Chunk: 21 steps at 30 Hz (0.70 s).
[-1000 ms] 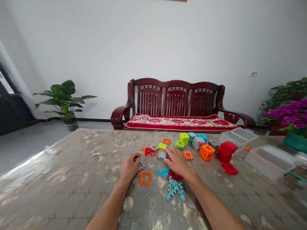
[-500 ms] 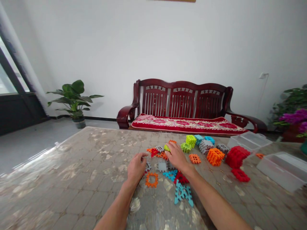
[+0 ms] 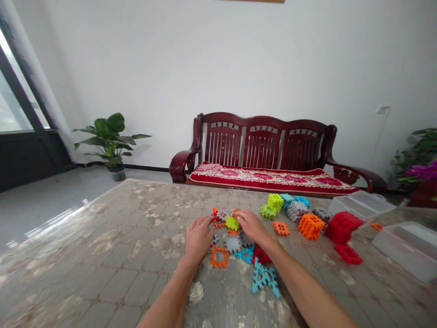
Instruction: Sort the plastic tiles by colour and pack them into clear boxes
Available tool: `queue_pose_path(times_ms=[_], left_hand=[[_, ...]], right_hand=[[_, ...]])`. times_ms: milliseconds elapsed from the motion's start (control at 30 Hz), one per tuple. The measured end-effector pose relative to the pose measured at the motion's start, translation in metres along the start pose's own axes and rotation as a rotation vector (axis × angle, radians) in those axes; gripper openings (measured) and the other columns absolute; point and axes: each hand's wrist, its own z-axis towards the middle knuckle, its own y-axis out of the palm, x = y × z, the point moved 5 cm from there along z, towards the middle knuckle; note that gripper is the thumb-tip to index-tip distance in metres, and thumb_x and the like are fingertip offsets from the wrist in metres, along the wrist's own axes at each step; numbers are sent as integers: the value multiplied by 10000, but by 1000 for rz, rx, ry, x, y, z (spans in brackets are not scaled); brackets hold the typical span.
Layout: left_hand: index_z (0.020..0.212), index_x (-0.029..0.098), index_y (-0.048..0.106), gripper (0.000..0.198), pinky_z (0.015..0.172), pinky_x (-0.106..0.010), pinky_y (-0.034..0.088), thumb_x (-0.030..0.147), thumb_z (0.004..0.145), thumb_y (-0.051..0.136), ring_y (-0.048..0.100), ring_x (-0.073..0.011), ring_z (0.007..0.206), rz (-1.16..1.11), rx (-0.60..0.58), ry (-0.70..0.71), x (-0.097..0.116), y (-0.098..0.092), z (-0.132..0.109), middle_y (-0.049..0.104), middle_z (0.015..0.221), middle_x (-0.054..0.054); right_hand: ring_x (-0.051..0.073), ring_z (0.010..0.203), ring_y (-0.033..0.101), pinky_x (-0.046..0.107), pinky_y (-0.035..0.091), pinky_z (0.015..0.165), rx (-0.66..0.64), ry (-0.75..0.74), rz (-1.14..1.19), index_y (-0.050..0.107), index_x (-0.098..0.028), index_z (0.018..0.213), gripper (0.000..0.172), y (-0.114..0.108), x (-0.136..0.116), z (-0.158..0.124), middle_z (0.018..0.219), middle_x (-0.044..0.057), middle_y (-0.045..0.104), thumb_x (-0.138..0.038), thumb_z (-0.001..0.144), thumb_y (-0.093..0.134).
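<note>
Interlocking plastic building pieces with toothed edges form a loose pile between my hands. My left hand (image 3: 199,239) rests at the pile's left side, fingers loosely stretched, fingertips against red and orange pieces. Opposite it, my right hand (image 3: 253,229) reaches over the pile's right side, fingers extended, with the tips by a small orange piece. Between the hands lies a yellow-green piece (image 3: 232,223). Nearer me are a grey square piece (image 3: 233,243), an orange square frame (image 3: 219,257), a blue triangular piece (image 3: 244,255), red pieces (image 3: 261,255) and teal triangular pieces (image 3: 265,279).
Stacks of yellow-green (image 3: 275,201), grey (image 3: 297,211), orange (image 3: 311,226) and red pieces (image 3: 343,227) stand to the right, beside a single orange square (image 3: 281,228). Two clear plastic boxes (image 3: 408,250) sit farther right. A wooden bench (image 3: 261,141) is behind the cloth-covered table (image 3: 143,237).
My right hand has moved left and toward me, and the yellow-green and orange pieces by its fingertips have shifted the same way. The pile is tighter between my hands.
</note>
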Motion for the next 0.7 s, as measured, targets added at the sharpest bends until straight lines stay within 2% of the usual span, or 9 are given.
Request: queue_pose_path(times_ms=[133, 367, 533, 600, 700], left_hand=[[1361, 284, 603, 450, 1149, -470, 318, 261, 921, 508, 425, -299, 1395, 60, -8, -5, 0, 1, -1, 586, 1442, -48], [1355, 309, 610, 461, 1168, -486, 288, 265, 903, 530, 417, -304, 1412, 86, -18, 7, -1, 4, 0, 580, 1452, -32], [1316, 296, 644, 443, 1154, -476, 313, 240, 889, 536, 449, -296, 1388, 63, -11, 34, -3, 5, 2, 620, 1407, -31], [1295, 285, 660, 428, 1147, -451, 329, 226, 892, 526, 484, -280, 1360, 52, -15, 49, -4, 5, 4, 636, 1387, -31], [1259, 281, 681, 397, 1125, -393, 362, 221, 902, 520, 550, -241, 1290, 28, -10, 74, -5, 5, 6, 663, 1350, -27]], right_hand=[[200, 1236, 575, 316, 376, 1079, 54, 162, -20, 642, -182, 1295, 468, -10, 18, 10, 1329, 90, 654, -110, 901, 401], [266, 1253, 556, 356, 382, 1064, -6, 134, -43, 535, -144, 1410, 582, 0, 23, 18, 1367, 132, 622, -127, 828, 551], [260, 1224, 552, 345, 392, 1037, 63, 154, -32, 545, -157, 1388, 630, 0, 20, 17, 1330, 140, 619, -129, 764, 626], [239, 1170, 576, 321, 412, 1001, 98, 150, -15, 602, -185, 1324, 586, -4, 17, 15, 1276, 113, 639, -107, 744, 622], [192, 1027, 626, 281, 448, 920, 138, 123, 23, 733, -228, 1079, 388, -12, 14, 8, 1076, 54, 704, -72, 778, 543]])
